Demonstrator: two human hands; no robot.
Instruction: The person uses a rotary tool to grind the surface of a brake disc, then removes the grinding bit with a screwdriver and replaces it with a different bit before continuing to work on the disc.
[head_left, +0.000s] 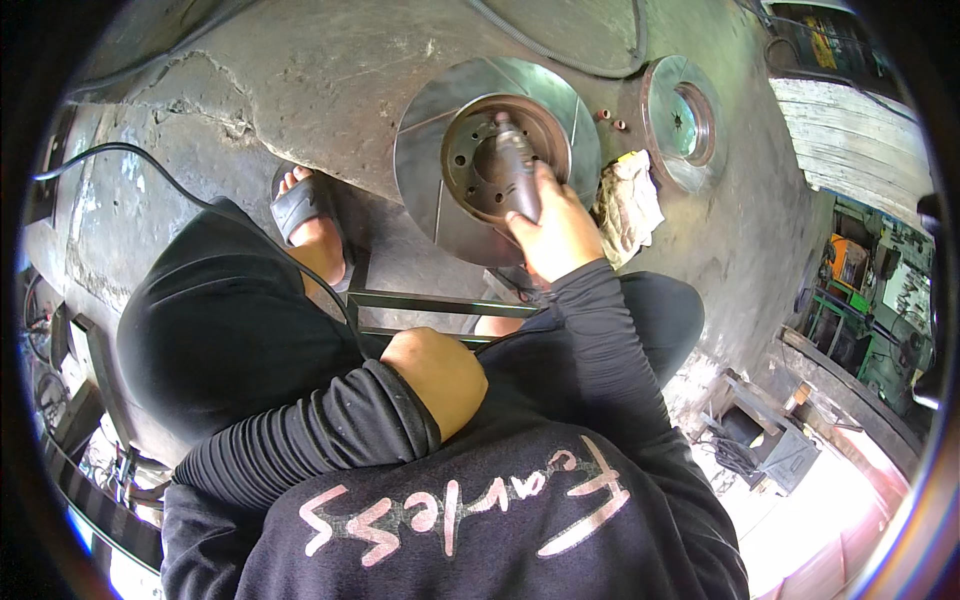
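My right hand (560, 228) is wrapped round a dark handheld die grinder (519, 175). The grinder's reddish tip reaches into the recessed hub of a large slotted brake disc (420, 150), which lies on the floor ahead of me. Bolt holes ring the rusty brown hub. My left hand (436, 378) rests closed on my lap with its knuckles up; its fingers are tucked under and hidden. A black power cord (285, 255) comes in from the left over my leg and runs up to that hand, so I cannot tell whether the fingers grip it.
A second brake disc (664, 120) lies at the right. Between the discs are small reddish cylinders (611, 120) and a crumpled pale cloth (628, 205). A grey hose (575, 65) curves past the far side. Below me is a dark metal frame (440, 303); machinery (765, 450) stands at the lower right.
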